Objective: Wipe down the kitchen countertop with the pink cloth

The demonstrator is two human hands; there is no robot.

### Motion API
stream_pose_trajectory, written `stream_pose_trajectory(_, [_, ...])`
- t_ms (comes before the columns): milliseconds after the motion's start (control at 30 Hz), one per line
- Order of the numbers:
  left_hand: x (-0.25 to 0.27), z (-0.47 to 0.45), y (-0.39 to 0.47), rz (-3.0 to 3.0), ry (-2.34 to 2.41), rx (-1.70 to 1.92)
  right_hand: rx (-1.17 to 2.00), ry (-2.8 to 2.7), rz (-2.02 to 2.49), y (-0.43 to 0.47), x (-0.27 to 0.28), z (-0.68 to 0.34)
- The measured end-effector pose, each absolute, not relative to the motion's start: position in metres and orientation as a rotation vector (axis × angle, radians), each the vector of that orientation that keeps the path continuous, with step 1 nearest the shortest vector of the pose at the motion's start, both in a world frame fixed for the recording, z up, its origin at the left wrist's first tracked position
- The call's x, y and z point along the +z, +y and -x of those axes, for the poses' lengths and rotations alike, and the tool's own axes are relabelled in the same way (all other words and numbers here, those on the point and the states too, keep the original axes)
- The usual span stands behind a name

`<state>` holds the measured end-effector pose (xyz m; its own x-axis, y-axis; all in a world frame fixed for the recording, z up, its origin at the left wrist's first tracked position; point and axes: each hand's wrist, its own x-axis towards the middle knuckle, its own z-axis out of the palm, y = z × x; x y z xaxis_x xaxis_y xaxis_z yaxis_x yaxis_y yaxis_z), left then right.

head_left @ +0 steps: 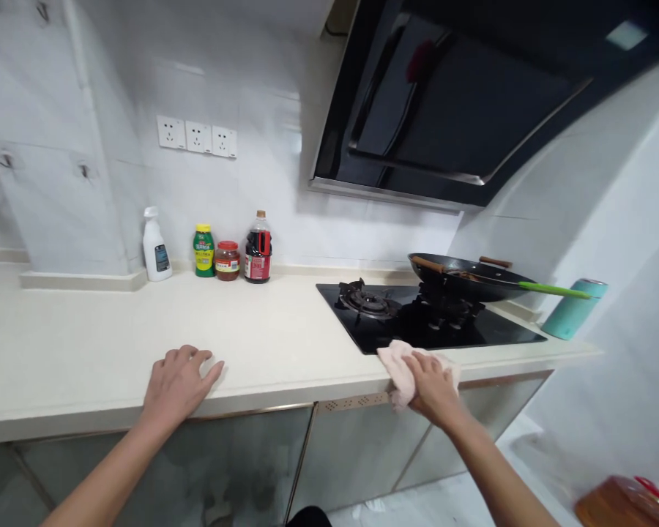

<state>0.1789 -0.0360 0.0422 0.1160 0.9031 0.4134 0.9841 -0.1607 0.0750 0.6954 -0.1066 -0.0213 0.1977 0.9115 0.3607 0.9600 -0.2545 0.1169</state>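
My right hand [433,382] grips a pale pink cloth [400,372] at the counter's front edge, just in front of the black gas stove [384,338]. Part of the cloth hangs over the edge. Resting on the white countertop [285,329] near its front, my left hand [179,380] has its fingers spread and holds nothing. A wok [466,274] with wooden handles sits on the stove's right burner, and a green-handled utensil [552,290] lies across it.
Along the wall stand a white spray bottle [157,249], a green-and-yellow bottle [203,252], a red-lidded jar [227,262] and a dark sauce bottle [258,252]. A teal canister [574,311] is right of the stove. The range hood [444,110] hangs above; cabinets [356,454] are below.
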Motion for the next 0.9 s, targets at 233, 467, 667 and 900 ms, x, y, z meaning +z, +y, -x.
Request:
stream_pose_trajectory(233, [0.035, -0.175, -0.035, 2.175, -1.820, -0.640, -0.371, -2.135, 2.085, -0.093, -0.006, -0.499])
stream_pose_trajectory(467, [0.034, -0.173, -0.039, 2.201, -1.779, -0.665, -0.287, -2.350, 1.545, -0.084, -0.008, -0.371])
stream_pose_trajectory(667, [0.033, -0.170, -0.043, 2.212, -1.728, -0.763, -0.346, -2.278, 1.471, -0.083, -0.028, -0.415])
stream_pose_trajectory(900, [0.030, -0.169, -0.043, 2.220, -1.697, -0.807, -0.640, -2.038, 1.817, -0.099, -0.042, -0.566])
